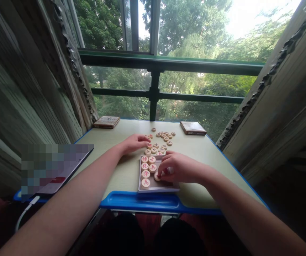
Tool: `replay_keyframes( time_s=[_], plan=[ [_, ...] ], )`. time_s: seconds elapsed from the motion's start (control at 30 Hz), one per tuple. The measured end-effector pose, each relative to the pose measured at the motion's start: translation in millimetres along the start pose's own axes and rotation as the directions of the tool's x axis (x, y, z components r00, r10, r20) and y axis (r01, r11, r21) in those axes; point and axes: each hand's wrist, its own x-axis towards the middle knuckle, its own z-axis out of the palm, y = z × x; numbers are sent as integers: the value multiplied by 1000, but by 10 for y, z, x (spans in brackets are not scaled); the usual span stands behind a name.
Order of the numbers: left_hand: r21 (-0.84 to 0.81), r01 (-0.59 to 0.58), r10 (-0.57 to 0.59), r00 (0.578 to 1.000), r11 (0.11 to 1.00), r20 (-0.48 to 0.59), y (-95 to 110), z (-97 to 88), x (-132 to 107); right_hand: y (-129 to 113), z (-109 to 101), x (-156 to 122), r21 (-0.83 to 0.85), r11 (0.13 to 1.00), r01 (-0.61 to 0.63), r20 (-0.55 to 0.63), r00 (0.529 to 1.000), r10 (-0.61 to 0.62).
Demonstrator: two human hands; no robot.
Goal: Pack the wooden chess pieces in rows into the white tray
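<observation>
A shallow box stands at the table's near edge, with two columns of round wooden Chinese chess pieces marked in red on its left side. Inside it, my right hand pinches another Chinese chess piece low over the box floor, right of the filled columns. The hand hides part of the box's right side. Just beyond the box, my left hand rests with fingers stretched toward a loose red-marked piece. Several more loose pieces lie scattered farther back on the table.
The pale table has a blue rim with a molded tray in front. A flat box lies at the back left corner, another flat box at the back right. A laptop with a white cable is at left.
</observation>
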Motion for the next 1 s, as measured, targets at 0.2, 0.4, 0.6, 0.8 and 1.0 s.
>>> replay_keyframes(
  time_s=[0.2, 0.4, 0.6, 0.8, 1.0],
  plan=[
    [6, -2, 2, 1000, 1000, 15, 23, 0, -15, 4, 85, 45, 3, 994, 111, -43, 993, -111],
    [33, 16, -16, 1000, 999, 2, 13, -5, 0, -36, 65, 38, -31, 999, 41, -61, 997, -43],
    [64, 22, -22, 1000, 998, -8, 53, -1, -12, -13, 90, 53, -51, 999, 18, -80, 997, -22],
    [92, 14, -13, 1000, 996, -10, 71, -8, -14, -14, 82, 51, -43, 999, 33, -62, 997, -36],
    [80, 5, -4, 1000, 997, -7, 16, -41, 15, -47, 34, 49, -38, 999, 35, -91, 995, -38]
  ],
)
